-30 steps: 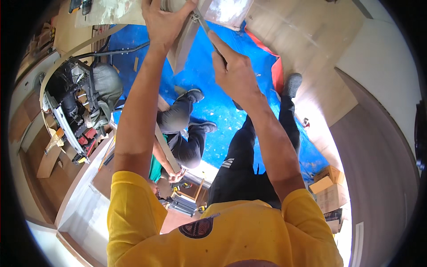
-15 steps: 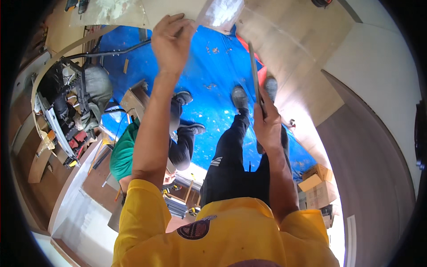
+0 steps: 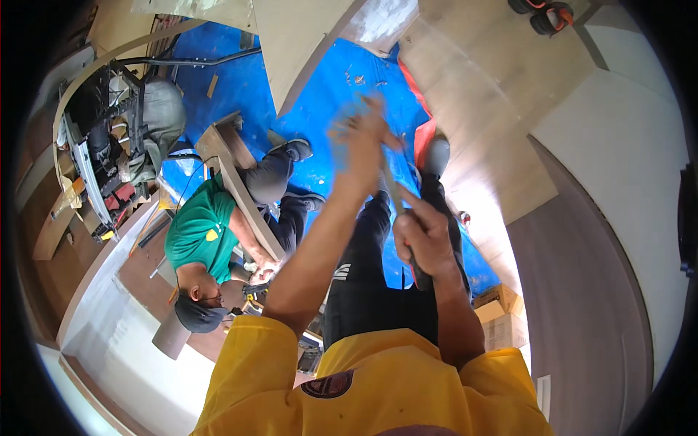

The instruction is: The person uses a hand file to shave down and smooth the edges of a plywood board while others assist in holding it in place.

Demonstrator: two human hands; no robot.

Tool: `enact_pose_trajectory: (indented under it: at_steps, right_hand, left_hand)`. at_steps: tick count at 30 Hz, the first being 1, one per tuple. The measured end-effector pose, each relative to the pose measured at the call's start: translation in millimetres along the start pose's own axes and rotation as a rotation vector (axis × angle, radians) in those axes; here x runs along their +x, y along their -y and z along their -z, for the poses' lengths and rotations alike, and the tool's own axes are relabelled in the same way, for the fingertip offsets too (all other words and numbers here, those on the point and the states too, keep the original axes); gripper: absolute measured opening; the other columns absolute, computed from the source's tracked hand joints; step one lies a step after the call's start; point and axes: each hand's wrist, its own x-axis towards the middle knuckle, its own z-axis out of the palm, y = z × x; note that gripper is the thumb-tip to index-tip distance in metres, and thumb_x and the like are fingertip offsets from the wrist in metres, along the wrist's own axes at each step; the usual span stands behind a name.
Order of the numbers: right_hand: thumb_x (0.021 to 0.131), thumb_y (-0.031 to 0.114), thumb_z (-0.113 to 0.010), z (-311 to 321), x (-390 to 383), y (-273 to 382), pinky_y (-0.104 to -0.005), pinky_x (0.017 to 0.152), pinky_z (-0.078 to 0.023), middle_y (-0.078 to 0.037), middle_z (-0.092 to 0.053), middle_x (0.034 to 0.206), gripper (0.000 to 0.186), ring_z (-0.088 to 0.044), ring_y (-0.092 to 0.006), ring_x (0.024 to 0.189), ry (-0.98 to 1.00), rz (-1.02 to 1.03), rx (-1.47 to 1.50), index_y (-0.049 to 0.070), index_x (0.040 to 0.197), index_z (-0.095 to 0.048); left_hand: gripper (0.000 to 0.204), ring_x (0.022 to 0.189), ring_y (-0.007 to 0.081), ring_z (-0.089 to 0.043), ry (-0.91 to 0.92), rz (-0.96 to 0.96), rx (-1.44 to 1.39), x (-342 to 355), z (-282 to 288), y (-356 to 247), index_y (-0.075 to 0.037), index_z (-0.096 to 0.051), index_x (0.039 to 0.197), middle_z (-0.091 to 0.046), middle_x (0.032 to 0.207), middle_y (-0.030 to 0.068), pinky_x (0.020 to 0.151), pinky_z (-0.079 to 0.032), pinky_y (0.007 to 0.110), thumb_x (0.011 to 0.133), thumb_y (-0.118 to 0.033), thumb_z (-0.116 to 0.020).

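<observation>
While the right hand [image 3: 427,236] grips low, long tool [image 3: 393,189]: axis slants forward-left.
Left hand [image 3: 358,142]: blurred, near far end; closure unclear.

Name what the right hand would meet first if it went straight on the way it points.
Probably the bare, blurred left hand, near the far end of the long, thin, greyish tool; depth is unclear.

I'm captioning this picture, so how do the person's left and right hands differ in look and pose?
The left hand is badly blurred; the right hand is clearer. The left hand is higher in the picture, near the upper end of the long, narrow tool; the right hand is lower, gripping the tool's lower part. Both are bare.
</observation>
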Motion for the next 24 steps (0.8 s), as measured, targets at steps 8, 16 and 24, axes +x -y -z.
enact_pose_trajectory:
  at_steps: [8,16,24]
  right_hand:
    - [0.092,0.001,-0.061,-33,108,4,-0.0397,0.069,-0.053,-0.022,-0.068,0.096,0.047,-0.067,-0.0342,0.077,-0.204,0.675,-0.576,0.003,0.139,-0.054]
    - [0.093,0.001,-0.061,-58,182,-17,-0.0292,0.060,-0.049,-0.018,-0.067,0.087,0.041,-0.057,-0.0147,0.062,-0.413,0.894,-0.491,0.004,0.134,-0.060]
    - [0.088,-0.002,-0.062,-58,176,-13,-0.0429,0.065,-0.053,-0.020,-0.064,0.082,0.054,-0.064,-0.0338,0.069,-0.371,0.825,-0.575,0.007,0.140,-0.053]
  left_hand:
    - [0.050,0.096,0.0244,-0.066,-0.229,-0.495,0.399,162,127,-57,0.006,-0.056,0.125,-0.066,0.103,0.0128,0.086,-0.054,0.038,0.100,-0.037,-0.055]
    - [0.113,0.118,0.0388,-0.059,-0.213,-0.627,0.796,175,70,-44,0.012,-0.036,0.144,-0.055,0.129,0.0368,0.098,-0.049,0.041,0.073,-0.065,-0.077]
    - [0.107,0.112,0.0357,-0.063,-0.164,-0.543,0.633,153,57,-51,0.012,-0.037,0.144,-0.059,0.124,0.0361,0.092,-0.051,0.039,0.072,-0.055,-0.078]
